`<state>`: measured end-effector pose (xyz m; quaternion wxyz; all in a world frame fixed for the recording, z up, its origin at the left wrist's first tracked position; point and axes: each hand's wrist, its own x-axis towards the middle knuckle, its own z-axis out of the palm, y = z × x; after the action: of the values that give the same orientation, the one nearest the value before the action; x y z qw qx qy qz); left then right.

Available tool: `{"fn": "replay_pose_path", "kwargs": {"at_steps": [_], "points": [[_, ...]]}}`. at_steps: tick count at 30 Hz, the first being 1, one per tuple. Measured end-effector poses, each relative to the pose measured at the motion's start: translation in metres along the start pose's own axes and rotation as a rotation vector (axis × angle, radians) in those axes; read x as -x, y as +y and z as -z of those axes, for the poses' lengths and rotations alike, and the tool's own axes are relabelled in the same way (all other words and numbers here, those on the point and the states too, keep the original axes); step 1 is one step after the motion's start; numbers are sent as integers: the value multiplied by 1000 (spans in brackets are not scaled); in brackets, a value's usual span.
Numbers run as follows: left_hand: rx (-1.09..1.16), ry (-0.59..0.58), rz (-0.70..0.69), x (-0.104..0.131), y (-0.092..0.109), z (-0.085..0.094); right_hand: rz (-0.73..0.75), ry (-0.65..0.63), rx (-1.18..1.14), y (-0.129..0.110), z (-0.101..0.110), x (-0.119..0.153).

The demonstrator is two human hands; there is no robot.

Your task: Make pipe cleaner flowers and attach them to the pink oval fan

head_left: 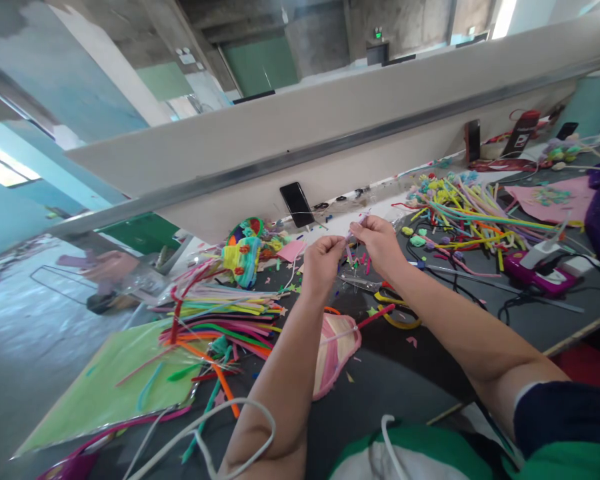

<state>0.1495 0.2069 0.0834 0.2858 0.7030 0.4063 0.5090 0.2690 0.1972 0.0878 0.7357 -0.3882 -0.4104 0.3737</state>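
Both hands meet above the middle of the table. My left hand (323, 261) is closed, thumb and fingers pinching one end of a thin lilac strip (351, 233). Close beside it, my right hand (377, 241) pinches the same strip higher up. The strip is small and its exact shape is hard to make out. Below the hands lie scissors with yellow and black handles (399, 316), blades pointing left. A pink and cream striped piece (336, 347) with a pink edge rests on the dark table, partly behind my left forearm.
Colourful pipe cleaners (230, 310) lie at left near a green sheet (105, 387); another pile (473, 213) is at right. A phone (297, 204) leans on the white partition (330, 127). A purple power strip (540, 273) with cables sits at right. White cables cross the lower left.
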Motion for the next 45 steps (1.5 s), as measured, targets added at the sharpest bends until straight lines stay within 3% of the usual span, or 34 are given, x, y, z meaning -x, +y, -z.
{"fn": "replay_pose_path", "kwargs": {"at_steps": [4, 8, 11, 15, 18, 24, 31, 35, 39, 42, 45], "points": [[442, -274, 272, -6, 2, 11, -16, -88, -51, -9, -1, 2], [535, -366, 324, -8, 0, 16, -52, -96, -53, -15, -2, 5], [323, -284, 174, -9, 0, 16, -63, -41, -51, -16, -1, 4], [-146, -126, -298, -7, 4, 15, -67, 5, -66, -14, 1, 2], [-354, -56, -512, -3, 6, 13, -79, 20, -87, -13, 2, 1], [-503, -10, -626, 3, 4, 12, -95, 6, -139, -18, -1, 5], [-522, 105, -679, 6, -3, 8, -99, 8, -155, -18, -2, 5], [-480, 173, -615, 12, -2, -1, -64, 7, -179, -16, -3, 5], [-309, 235, -431, 14, 6, -7, -49, 9, -143, -15, -3, 6], [-102, 209, -205, 10, 12, -4, -35, 0, -88, -15, -2, 6], [240, 46, 124, 3, 16, 6, -9, -71, -73, -17, -3, 8]]}}
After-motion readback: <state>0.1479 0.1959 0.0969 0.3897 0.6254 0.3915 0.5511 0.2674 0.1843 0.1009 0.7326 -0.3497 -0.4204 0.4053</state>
